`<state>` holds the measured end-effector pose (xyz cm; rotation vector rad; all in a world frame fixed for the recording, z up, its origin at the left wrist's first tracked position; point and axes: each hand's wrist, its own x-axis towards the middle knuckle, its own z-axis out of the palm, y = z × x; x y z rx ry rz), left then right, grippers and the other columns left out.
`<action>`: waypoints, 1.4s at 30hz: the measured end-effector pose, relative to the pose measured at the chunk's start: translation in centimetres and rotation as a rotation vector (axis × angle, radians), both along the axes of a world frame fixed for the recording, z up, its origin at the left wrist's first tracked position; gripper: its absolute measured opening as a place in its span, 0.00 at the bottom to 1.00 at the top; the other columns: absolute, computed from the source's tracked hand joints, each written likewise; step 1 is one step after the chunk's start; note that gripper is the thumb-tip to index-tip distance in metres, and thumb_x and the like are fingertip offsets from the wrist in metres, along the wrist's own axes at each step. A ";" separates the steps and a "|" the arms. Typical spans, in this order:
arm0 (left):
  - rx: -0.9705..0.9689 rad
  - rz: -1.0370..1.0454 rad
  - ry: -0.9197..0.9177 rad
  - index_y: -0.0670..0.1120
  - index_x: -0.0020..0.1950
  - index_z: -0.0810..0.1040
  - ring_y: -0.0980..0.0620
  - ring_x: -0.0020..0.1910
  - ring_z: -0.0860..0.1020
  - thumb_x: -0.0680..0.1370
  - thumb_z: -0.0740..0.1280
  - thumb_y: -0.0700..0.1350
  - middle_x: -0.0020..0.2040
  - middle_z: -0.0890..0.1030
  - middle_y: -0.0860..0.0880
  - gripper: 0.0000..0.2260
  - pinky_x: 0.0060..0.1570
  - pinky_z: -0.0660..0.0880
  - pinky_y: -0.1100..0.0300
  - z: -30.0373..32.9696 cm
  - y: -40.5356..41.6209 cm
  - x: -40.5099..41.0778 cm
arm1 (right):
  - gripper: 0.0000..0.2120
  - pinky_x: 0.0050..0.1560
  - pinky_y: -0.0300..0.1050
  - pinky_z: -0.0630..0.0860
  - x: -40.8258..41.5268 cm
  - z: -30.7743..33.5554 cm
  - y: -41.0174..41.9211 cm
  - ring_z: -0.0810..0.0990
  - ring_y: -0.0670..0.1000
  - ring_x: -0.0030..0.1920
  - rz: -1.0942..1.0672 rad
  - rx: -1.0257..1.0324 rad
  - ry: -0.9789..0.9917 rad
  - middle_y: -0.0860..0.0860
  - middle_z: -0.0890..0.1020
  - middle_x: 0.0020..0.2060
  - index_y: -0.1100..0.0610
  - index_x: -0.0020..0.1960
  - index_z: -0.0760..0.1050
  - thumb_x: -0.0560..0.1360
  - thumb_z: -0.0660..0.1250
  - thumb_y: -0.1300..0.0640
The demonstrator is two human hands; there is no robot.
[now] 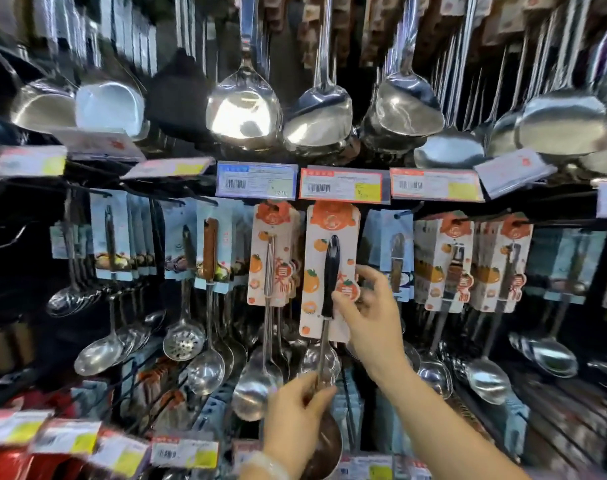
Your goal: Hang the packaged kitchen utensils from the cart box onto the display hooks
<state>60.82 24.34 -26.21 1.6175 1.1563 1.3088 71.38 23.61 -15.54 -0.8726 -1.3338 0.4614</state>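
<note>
While the right hand (366, 306) pinches the edge of the ladle's card (330, 268), held up just under the red price tag (343, 184), the left hand (295, 408) curls its fingers round the ladle's steel shaft (323, 355) below.

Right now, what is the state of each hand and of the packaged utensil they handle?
Right hand: pinches the card's right edge.
Left hand: grips the utensil's metal shaft.
Packaged utensil: upright, card top at the hook; hung or not, cannot tell.
</note>
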 end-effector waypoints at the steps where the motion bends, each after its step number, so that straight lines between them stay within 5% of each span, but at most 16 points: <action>1: 0.008 -0.008 0.004 0.55 0.45 0.83 0.55 0.40 0.81 0.72 0.72 0.44 0.39 0.85 0.52 0.06 0.48 0.79 0.56 0.1 0.0 0.0 | 0.19 0.55 0.40 0.76 0.0 0.0 -0.1 0.80 0.48 0.53 -0.009 -0.005 0.024 0.53 0.80 0.55 0.41 0.53 0.67 0.74 0.67 0.63; 5: 0.004 0.012 0.030 0.58 0.38 0.79 0.53 0.41 0.82 0.73 0.70 0.42 0.37 0.85 0.52 0.10 0.48 0.78 0.58 0.9 -0.1 0.4 | 0.17 0.50 0.42 0.77 0.1 0.5 0.4 0.81 0.49 0.49 -0.066 -0.028 0.066 0.53 0.82 0.51 0.43 0.53 0.68 0.74 0.68 0.62; 10: 0.036 0.041 0.038 0.57 0.36 0.77 0.54 0.39 0.80 0.75 0.69 0.45 0.35 0.82 0.54 0.09 0.44 0.76 0.58 1.9 0.0 0.1 | 0.18 0.53 0.46 0.77 -0.4 1.1 1.1 0.78 0.53 0.55 -0.130 -0.017 -0.032 0.53 0.78 0.58 0.47 0.61 0.66 0.75 0.67 0.59; 14: 0.061 0.054 0.066 0.57 0.36 0.76 0.52 0.40 0.81 0.75 0.68 0.47 0.36 0.83 0.53 0.09 0.45 0.76 0.56 2.1 0.0 0.2 | 0.15 0.40 0.28 0.73 -0.1 1.3 1.2 0.79 0.50 0.46 -0.153 0.039 -0.026 0.53 0.80 0.50 0.46 0.58 0.67 0.76 0.65 0.61; 18: 0.064 0.044 0.118 0.58 0.37 0.76 0.52 0.39 0.80 0.75 0.68 0.48 0.35 0.82 0.52 0.08 0.44 0.75 0.57 1.5 0.1 0.8 | 0.14 0.33 0.28 0.70 0.5 0.7 1.8 0.75 0.39 0.32 -0.177 0.006 0.004 0.51 0.78 0.38 0.45 0.54 0.67 0.76 0.64 0.62; 23: 0.005 0.067 0.097 0.53 0.49 0.82 0.50 0.45 0.81 0.74 0.69 0.48 0.42 0.85 0.50 0.05 0.49 0.77 0.56 0.7 1.0 1.6 | 0.13 0.27 0.31 0.66 1.1 0.3 3.7 0.69 0.47 0.28 -0.242 -0.110 -0.033 0.50 0.70 0.28 0.50 0.57 0.68 0.76 0.64 0.62; 27: -0.013 0.062 0.115 0.54 0.42 0.81 0.49 0.43 0.81 0.74 0.69 0.46 0.40 0.84 0.49 0.03 0.45 0.75 0.58 1.3 2.3 1.7 | 0.14 0.32 0.40 0.68 1.1 0.5 5.6 0.70 0.48 0.30 -0.283 -0.169 -0.059 0.50 0.69 0.29 0.48 0.58 0.67 0.76 0.63 0.62; 30: -0.072 0.024 0.090 0.57 0.35 0.77 0.50 0.42 0.80 0.74 0.69 0.44 0.38 0.84 0.49 0.10 0.41 0.72 0.62 1.4 3.5 1.9 | 0.12 0.33 0.41 0.69 1.3 0.7 6.5 0.71 0.49 0.31 -0.302 -0.196 -0.071 0.51 0.71 0.30 0.49 0.59 0.67 0.77 0.62 0.60; 33: -0.095 -0.041 0.048 0.54 0.50 0.81 0.53 0.47 0.79 0.75 0.68 0.43 0.45 0.83 0.52 0.07 0.49 0.72 0.63 1.2 4.4 2.3 | 0.12 0.35 0.43 0.70 1.4 1.2 6.8 0.73 0.48 0.33 -0.329 -0.248 -0.097 0.48 0.73 0.34 0.49 0.60 0.66 0.78 0.61 0.58; 37: 0.057 0.058 0.315 0.50 0.72 0.64 0.50 0.68 0.69 0.77 0.65 0.49 0.68 0.72 0.49 0.24 0.68 0.65 0.59 0.5 4.6 2.0 | 0.21 0.49 0.52 0.77 2.1 0.0 6.4 0.79 0.56 0.51 -0.441 -0.332 -0.181 0.56 0.77 0.55 0.47 0.66 0.61 0.75 0.63 0.48; 40: 0.190 0.117 0.411 0.46 0.76 0.52 0.51 0.77 0.50 0.80 0.59 0.52 0.77 0.56 0.49 0.29 0.75 0.48 0.59 0.2 3.4 1.9 | 0.24 0.61 0.51 0.71 2.9 -1.5 2.9 0.73 0.57 0.62 -0.481 -0.441 -0.219 0.58 0.69 0.65 0.53 0.70 0.61 0.76 0.63 0.49; 42: 0.428 0.187 0.446 0.42 0.76 0.55 0.52 0.77 0.47 0.80 0.55 0.53 0.77 0.55 0.47 0.28 0.75 0.46 0.58 0.6 3.0 2.5 | 0.23 0.62 0.44 0.69 3.7 -2.6 -0.5 0.71 0.51 0.59 -0.518 -0.460 -0.259 0.54 0.66 0.65 0.55 0.69 0.63 0.77 0.62 0.49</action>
